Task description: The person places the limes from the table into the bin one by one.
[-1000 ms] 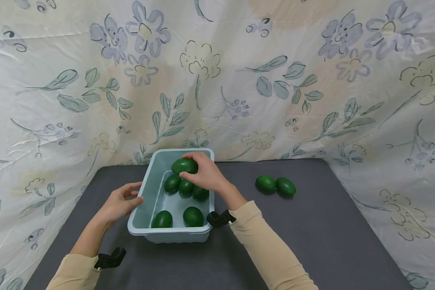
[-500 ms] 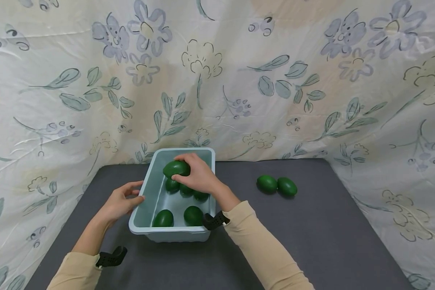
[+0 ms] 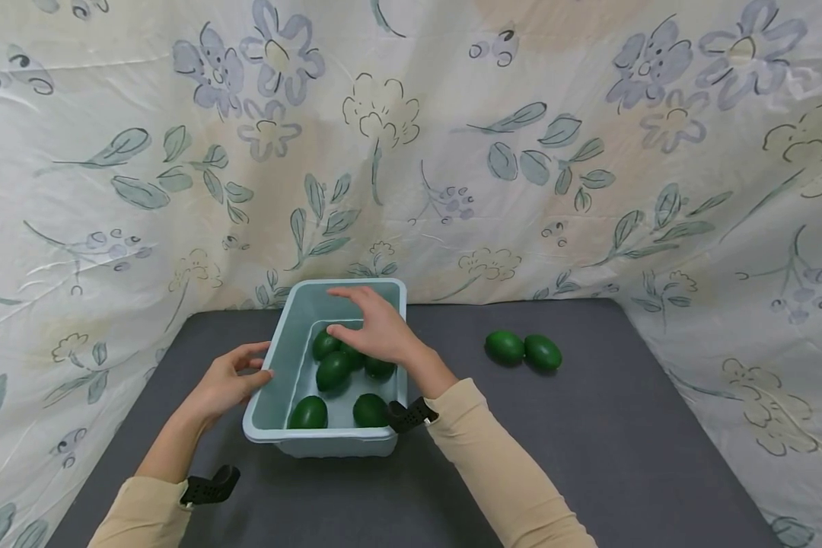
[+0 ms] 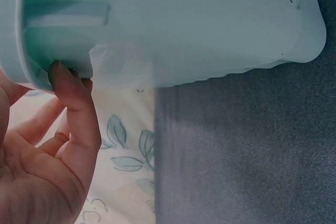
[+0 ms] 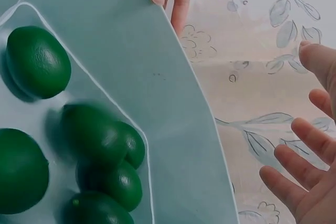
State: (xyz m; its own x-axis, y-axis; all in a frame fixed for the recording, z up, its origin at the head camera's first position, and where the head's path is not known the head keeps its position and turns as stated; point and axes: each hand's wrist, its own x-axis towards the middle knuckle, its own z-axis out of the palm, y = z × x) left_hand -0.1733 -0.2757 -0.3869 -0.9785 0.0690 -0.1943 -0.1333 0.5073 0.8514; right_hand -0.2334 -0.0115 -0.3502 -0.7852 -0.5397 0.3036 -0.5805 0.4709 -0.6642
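Note:
A light blue plastic bin stands on the dark table, holding several glossy dark green avocados. My left hand grips its left rim between thumb and fingers; in the left wrist view the left hand shows bent fingers at that rim. Over the bin, my right hand hovers with fingers spread and nothing held. Just below it lies one avocado, blurred in the right wrist view, against the group at the back. Two others, a left avocado and a right avocado, lie near the front wall.
Two more avocados lie side by side on the grey table cover, right of the bin. A floral curtain hangs right behind the table and along its sides.
My right hand carried an avocado leftward over the bin, then let it go; it now lies among the others. The right fingers have opened out. My left hand stays on the rim.

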